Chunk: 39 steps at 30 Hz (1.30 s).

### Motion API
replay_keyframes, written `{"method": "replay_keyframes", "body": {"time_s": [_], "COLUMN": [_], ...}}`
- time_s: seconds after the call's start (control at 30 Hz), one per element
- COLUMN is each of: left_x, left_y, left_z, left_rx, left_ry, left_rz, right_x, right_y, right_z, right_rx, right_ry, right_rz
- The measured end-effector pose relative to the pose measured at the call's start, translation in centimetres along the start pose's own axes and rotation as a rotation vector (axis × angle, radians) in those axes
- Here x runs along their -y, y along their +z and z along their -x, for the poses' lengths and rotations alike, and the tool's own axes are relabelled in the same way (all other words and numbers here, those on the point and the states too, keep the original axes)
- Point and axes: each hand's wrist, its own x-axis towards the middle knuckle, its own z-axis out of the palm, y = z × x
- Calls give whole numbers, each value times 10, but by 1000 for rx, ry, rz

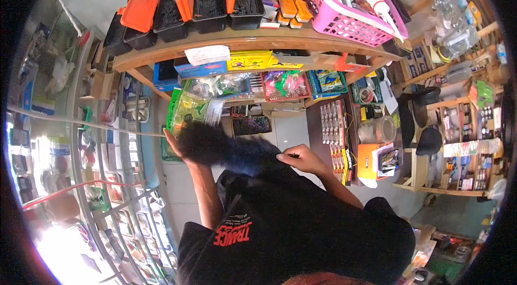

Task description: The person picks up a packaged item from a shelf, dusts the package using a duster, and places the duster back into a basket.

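Note:
A dark, fluffy duster (231,149), black with a bluish patch and blurred by motion, stretches between my hands in front of my chest. My right hand (302,159) is closed on its narrow right end, the thumb pressed on top. At the bushy left end, my left hand (182,149) touches the duster from behind and below. The left thumb sticks out to the side, while the dark fluff covers most of the other fingers. Just beyond the left hand lies a clear plastic packet (200,110) with green edging.
A wooden shelf (258,43) ahead carries black bins with orange lids (141,8), and a pink basket (350,18) of white tubes. Trays of small goods (285,85) sit beneath. Glass cabinets (107,177) line the left; stocked wooden shelves (468,145) and an orange box (371,161) stand right.

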Motion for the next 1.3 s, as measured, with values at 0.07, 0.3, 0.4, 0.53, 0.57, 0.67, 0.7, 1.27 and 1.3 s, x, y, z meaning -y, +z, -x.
{"method": "replay_keyframes", "body": {"time_s": [0.07, 0.3, 0.4, 0.53, 0.57, 0.67, 0.7, 1.27, 1.3], "left_x": [-3, 2, 12, 18, 20, 28, 28, 94, 96], "left_y": [27, 0, -7, -62, -2, 14, -22, 52, 69], "left_z": [8, 1, 2, -16, 9, 18, 6, 80, 96], "left_rx": [79, 251, 37, 293, 123, 66, 171, -46, -174], "left_ry": [-95, -146, -11, -89, -87, -97, -119, 2, 32], "left_rz": [122, 136, 9, 129, 99, 39, 22, -158, -155], "right_x": [0, 7, -6, -15, -22, -12, -12, -69, -72], "right_y": [4, -6, -12, -16, -15, -29, -35, -118, -122], "right_z": [3, 10, 10, 13, 15, 23, 28, 82, 81], "right_rx": [-48, -9, 44, 23, -29, 15, 39, 32, 22], "right_ry": [129, 112, 84, 66, 76, 45, 4, -48, 14], "right_rz": [-99, -49, -7, 17, -22, 67, 106, -7, -44]}}
